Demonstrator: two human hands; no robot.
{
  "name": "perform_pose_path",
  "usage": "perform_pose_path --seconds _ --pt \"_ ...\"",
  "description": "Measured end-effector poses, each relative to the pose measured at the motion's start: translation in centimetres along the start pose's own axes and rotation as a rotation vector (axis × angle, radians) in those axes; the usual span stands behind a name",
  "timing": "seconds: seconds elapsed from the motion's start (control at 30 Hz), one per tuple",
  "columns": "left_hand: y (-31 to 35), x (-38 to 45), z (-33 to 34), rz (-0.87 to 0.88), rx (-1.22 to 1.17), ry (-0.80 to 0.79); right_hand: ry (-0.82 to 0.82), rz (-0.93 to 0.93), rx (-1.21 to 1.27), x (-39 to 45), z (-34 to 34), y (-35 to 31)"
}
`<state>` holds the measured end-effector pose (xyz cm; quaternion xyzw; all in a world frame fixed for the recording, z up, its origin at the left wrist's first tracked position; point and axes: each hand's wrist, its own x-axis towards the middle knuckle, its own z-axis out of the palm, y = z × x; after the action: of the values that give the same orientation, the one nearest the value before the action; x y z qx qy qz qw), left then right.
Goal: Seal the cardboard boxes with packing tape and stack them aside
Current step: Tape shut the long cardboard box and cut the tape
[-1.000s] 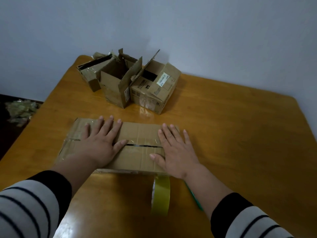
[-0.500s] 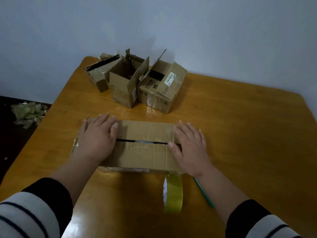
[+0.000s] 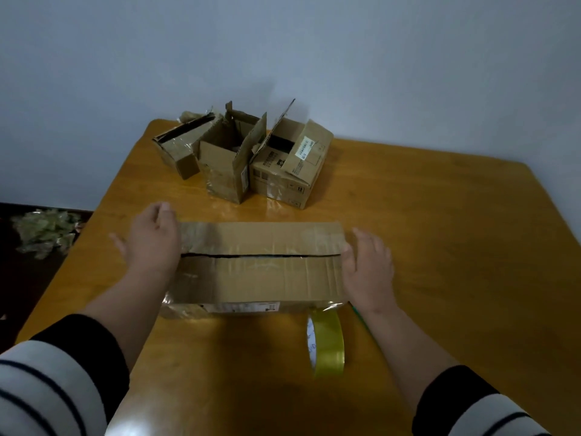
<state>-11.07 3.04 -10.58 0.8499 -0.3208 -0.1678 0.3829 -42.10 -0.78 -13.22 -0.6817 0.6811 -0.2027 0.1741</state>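
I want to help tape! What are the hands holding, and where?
The big cardboard box, by its two short ends: left hand against the left end, right hand against the right. Fingers look straight, pressing rather than gripping.

The room is dim and evenly lit with a cool, grey cast, and the wall (image 3: 283,42) darkens toward the corners at 10 and 2 o'clock. Soft glare shows on the glossy wooden table (image 3: 440,247): a bright patch at 7 o'clock near the bottom edge and smaller sheens just beyond the closed cardboard box (image 3: 261,265) at 12 o'clock, while the three open boxes (image 3: 242,158) cast only faint shadows on the wall behind them. Wide-angle distortion bows the table edges and stretches the striped sleeves (image 3: 47,382) at 7 and 5 o'clock; the left hand (image 3: 151,240) is slightly smeared by motion, and fine detail is soft throughout.
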Motion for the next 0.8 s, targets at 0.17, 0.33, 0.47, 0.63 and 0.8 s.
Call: perform_pose_path --seconds 0.17,0.33,0.47,0.63,0.8 --pt "2.7 -3.2 0.3 0.309 0.184 0.042 -0.031 0.423 0.351 -1.9 -0.9 1.8" --pt "2.7 -11.0 2.0 0.746 0.116 -0.302 -0.304 0.603 0.472 -3.6 -1.3 4.8" --pt "0.7 -15.4 4.2 0.619 0.230 -0.520 -0.772 0.643 0.599 -6.0 -1.0 5.7" --pt "0.8 -17.3 5.3 0.222 0.270 -0.615 -0.866 0.544 0.664 -8.0 0.5 4.5" --pt "1.9 -17.7 6.2 0.146 0.217 -0.635 -0.824 0.497 0.688 -8.8 0.3 4.1"
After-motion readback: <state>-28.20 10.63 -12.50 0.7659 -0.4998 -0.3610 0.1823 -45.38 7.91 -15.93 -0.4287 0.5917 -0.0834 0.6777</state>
